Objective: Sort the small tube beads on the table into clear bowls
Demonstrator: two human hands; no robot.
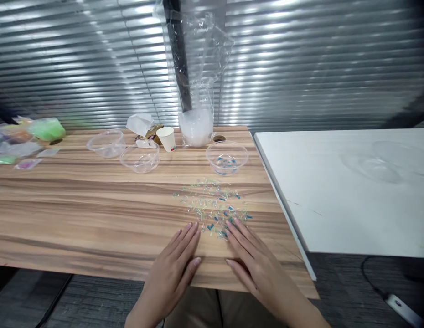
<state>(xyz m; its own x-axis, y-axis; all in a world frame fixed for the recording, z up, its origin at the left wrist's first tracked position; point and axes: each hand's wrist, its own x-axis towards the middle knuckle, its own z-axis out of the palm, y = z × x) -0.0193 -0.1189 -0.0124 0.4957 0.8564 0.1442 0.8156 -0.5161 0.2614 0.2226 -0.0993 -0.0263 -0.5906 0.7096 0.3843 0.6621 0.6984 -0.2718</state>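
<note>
Small clear, greenish and blue pieces [212,202] lie scattered on the wooden table [95,214]. My left hand [174,266] rests flat at the near left edge of the scatter, its thumb apart from the fingers, holding nothing. On the other side, my right hand [255,259] lies flat with its fingertips touching the nearest pieces, some of them blue. Behind the scatter stands a clear round bowl [227,157] with blue pieces inside. Two more clear bowls, one at the back left [106,143] and one nearer [140,157], stand further left.
A paper cup [167,139] and a tissue pack [143,132] stand at the back. Beside them is a plastic bag with white contents [196,127]. Colourful packets [30,136] lie far left. A white table [342,200] with clear lids adjoins on the right, beyond a gap.
</note>
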